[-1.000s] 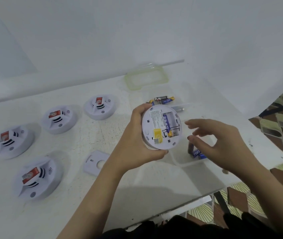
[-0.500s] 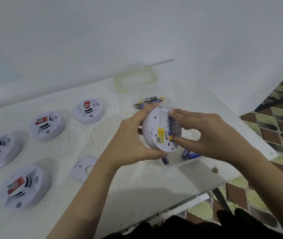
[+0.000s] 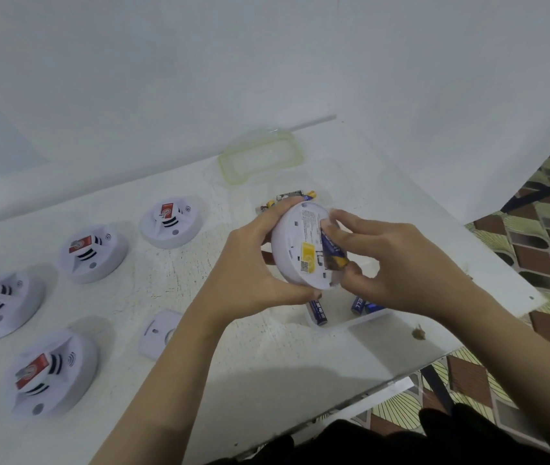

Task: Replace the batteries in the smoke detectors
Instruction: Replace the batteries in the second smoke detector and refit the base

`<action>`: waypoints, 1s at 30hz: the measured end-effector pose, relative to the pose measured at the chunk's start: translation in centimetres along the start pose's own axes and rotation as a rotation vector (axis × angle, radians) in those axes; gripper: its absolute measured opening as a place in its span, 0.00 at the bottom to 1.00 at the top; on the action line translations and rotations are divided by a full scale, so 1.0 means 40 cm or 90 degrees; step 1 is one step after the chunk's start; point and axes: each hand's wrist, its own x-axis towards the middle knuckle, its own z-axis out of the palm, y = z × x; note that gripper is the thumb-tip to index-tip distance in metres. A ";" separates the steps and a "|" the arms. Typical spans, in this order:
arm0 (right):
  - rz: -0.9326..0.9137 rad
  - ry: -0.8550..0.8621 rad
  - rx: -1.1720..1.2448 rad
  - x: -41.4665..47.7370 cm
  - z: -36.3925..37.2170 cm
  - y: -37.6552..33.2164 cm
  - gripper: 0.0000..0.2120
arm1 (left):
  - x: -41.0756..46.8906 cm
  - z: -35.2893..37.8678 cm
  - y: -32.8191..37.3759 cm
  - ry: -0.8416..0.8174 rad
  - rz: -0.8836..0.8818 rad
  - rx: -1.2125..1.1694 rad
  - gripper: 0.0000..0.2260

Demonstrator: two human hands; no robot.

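My left hand [image 3: 253, 263] grips the smoke detector [image 3: 303, 246] back-up above the table [image 3: 266, 364]; my right hand [image 3: 397, 263] pinches a battery [image 3: 332, 248] (blue, gold-tipped) at its compartment.

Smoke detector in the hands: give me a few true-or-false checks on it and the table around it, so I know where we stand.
1. The left hand holds the smoke detector with its back side facing the camera. True.
2. The right hand is resting flat on the table. False: its fingers are at a blue battery in the detector's back.
3. Four other detectors sit on the table. True.
4. The green-rimmed lid covers the clear box. False: it lies apart, near the wall.
5. The clear box is empty. False: blue batteries lie in it.
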 end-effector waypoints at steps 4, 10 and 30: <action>0.015 0.016 0.040 -0.013 0.022 0.008 0.25 | 0.002 0.004 -0.008 0.015 -0.002 -0.010 0.43; 0.050 0.081 0.174 -0.030 0.041 0.020 0.20 | 0.004 0.012 -0.012 0.038 0.002 -0.039 0.42; 0.115 0.130 0.202 -0.116 0.037 0.071 0.13 | -0.025 0.033 -0.057 0.114 -0.048 -0.121 0.42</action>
